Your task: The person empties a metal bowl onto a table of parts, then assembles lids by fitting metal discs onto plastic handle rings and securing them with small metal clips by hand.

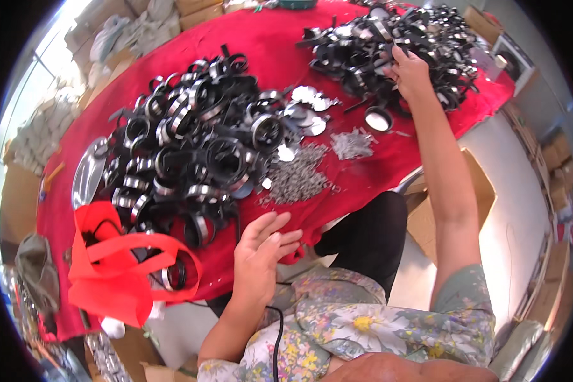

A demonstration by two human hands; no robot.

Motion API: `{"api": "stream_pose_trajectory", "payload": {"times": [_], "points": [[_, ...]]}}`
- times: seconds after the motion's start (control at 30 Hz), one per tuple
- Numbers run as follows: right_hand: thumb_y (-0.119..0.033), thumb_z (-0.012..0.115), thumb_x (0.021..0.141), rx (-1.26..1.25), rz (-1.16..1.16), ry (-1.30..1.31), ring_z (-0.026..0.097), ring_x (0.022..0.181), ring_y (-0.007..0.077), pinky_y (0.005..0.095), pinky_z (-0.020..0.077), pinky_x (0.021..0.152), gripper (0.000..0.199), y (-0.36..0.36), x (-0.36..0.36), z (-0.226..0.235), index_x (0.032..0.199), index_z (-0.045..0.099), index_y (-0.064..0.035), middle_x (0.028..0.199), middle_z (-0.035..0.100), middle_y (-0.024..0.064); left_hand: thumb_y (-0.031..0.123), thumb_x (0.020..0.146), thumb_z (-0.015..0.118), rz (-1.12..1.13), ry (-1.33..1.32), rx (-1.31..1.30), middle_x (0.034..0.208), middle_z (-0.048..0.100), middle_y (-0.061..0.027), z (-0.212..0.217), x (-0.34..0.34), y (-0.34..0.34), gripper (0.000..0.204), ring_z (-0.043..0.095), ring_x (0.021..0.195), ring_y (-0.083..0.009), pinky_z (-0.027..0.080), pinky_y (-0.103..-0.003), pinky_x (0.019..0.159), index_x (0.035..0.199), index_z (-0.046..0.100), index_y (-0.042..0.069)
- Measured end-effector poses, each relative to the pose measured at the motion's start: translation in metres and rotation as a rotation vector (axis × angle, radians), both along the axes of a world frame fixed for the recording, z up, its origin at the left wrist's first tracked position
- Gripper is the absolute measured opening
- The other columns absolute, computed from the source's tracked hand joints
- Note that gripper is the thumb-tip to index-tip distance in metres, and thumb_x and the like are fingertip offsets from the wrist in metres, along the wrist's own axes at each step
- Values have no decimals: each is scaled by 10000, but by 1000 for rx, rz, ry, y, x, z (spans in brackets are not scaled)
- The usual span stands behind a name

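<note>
Item one, far left: I logged an orange non-woven bag (111,270), soft and crumpled, its loop handles flopped over the near edge of the surface (261,44), which was draped in matte red cloth. A black-and-chrome ring (175,275) lay inside the loop of one handle.

Item two: a shiny oval metal tray (86,172), lying flat at the left rim of the large heap.

Item three: the large heap of ring clamps (197,146), black rubbery bands with bright steel collars, circular, tangled and stacked over one another.

Item four: my left hand (261,258), released, fingers extended and loosely together, at the near edge of the cloth just beside that heap. It grasped nothing.

Item five: two low mounds of small grey metal fasteners (296,178), fine and jagged in texture, the smaller mound lying to the right of the first.

Item six: several flat polished discs (312,99), mirror-bright, between the two heaps.

Item seven: a single round cup-like ring (379,119), black outside, pale within, lying apart on the cloth.

Item eight: the far heap of ring clamps (388,44), same black and steel make.

Item nine: my right hand (410,73), arm outstretched, fingertips buried among the far heap; I could not tell whether it had closed on a piece.
</note>
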State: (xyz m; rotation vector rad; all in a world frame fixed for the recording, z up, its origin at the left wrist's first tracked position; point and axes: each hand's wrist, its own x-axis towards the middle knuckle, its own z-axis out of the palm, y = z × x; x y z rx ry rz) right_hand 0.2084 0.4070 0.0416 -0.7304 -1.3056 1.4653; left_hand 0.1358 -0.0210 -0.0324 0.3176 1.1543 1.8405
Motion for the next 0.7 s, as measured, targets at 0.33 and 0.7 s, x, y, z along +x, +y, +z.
{"api": "stream_pose_trajectory", "payload": {"times": [0.33,0.7], "points": [[-161,577,956,551,-654,-191,676,685,165,302,519,635,207,37,40,-42,1069,668,-13,899,708,122,41,933,537,47,1,19,1187,636,-212,-16,-21,-20,305,709,890,-302,587,-388,783,1230,514,-27],[-131,568,961,507,-330,-361,621,770,107,260,505,703,216,-1,45,-57,1122,645,-8,963,702,63,50,950,547,47,24,-4,1100,671,-177,-18,-21,-2,221,709,847,-256,577,-357,754,1164,550,-5]]}}
